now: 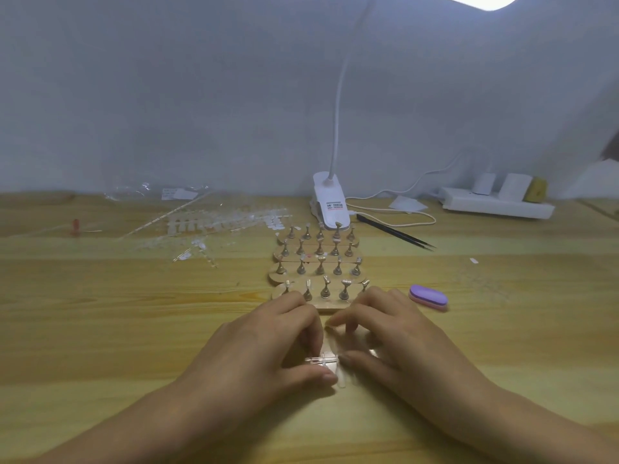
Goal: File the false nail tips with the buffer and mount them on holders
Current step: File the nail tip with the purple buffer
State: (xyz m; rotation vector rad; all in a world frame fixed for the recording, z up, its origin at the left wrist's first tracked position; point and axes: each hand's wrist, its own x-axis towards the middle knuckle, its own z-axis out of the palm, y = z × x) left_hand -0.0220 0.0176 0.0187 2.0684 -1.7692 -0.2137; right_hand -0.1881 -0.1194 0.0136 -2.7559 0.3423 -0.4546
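A clear strip of false nail tips (324, 360) lies between my two hands just above the wooden table (100, 329). My left hand (268, 349) pinches its left end between thumb and fingers. My right hand (378, 336) holds the strip's right part with curled fingertips. Beyond my fingers stand several wooden bases with metal nail holders (318, 262) in rows. The purple and pink buffer (428, 297) lies on the table to the right of my right hand, untouched.
Loose clear nail tip strips and plastic bags (201, 226) are scattered at the back left. A white clip lamp (330, 202) stands behind the holders, black tweezers (395, 232) beside it. A white power strip (495, 202) sits at the back right.
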